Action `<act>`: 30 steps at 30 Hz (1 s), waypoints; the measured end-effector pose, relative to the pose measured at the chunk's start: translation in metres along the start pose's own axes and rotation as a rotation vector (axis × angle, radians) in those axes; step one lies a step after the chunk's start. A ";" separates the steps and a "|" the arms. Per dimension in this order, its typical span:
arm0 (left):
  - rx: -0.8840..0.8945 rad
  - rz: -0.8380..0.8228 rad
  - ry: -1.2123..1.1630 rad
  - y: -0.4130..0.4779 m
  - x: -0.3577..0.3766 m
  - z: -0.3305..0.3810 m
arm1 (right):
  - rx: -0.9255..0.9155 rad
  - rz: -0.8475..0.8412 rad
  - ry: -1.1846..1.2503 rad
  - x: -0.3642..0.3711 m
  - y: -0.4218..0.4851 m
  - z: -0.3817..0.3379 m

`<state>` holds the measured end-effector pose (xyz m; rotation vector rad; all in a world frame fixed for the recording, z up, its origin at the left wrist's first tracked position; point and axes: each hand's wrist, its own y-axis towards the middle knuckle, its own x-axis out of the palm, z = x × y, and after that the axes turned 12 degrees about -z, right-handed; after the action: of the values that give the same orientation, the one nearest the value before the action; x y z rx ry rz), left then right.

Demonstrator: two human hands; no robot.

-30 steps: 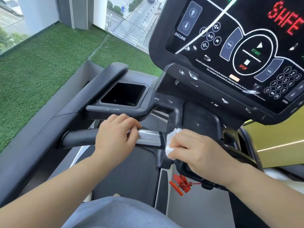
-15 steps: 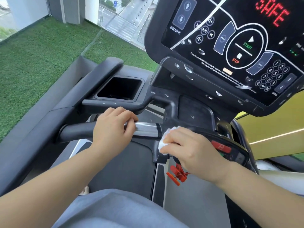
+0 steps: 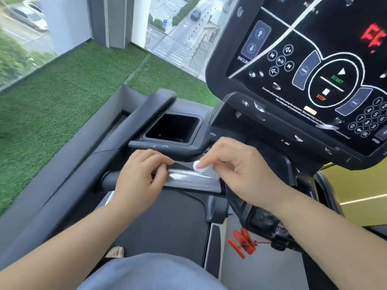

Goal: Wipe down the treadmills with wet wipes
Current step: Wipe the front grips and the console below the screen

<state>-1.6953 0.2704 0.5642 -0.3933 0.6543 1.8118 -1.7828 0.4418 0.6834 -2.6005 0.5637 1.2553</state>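
I stand on a black treadmill whose console [image 3: 314, 65] fills the upper right. A horizontal handlebar with a shiny silver sensor section [image 3: 188, 177] runs across the middle. My left hand [image 3: 139, 174] curls over the bar just left of the silver part. My right hand [image 3: 240, 170] pinches a small white wet wipe [image 3: 200, 166] and holds it against the top right end of the silver section.
An open black cup holder [image 3: 173, 128] sits just behind the bar. A red safety clip [image 3: 244, 244] on a cord hangs low at the right. Green artificial turf [image 3: 62, 97] and windows lie to the left. The running belt [image 3: 163, 222] is below.
My right hand lifted from the lower centre post up and left onto the silver handlebar section with the wipe. The left hand kept its grip on the bar. The view tilted.
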 end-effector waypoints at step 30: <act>-0.262 0.041 0.309 0.015 -0.030 -0.082 | 0.111 -0.497 -0.334 0.035 0.173 0.043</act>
<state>-1.7034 0.1941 0.5202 -0.8536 0.6390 1.8994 -1.8664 0.2903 0.6267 -2.1751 -0.0713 1.3818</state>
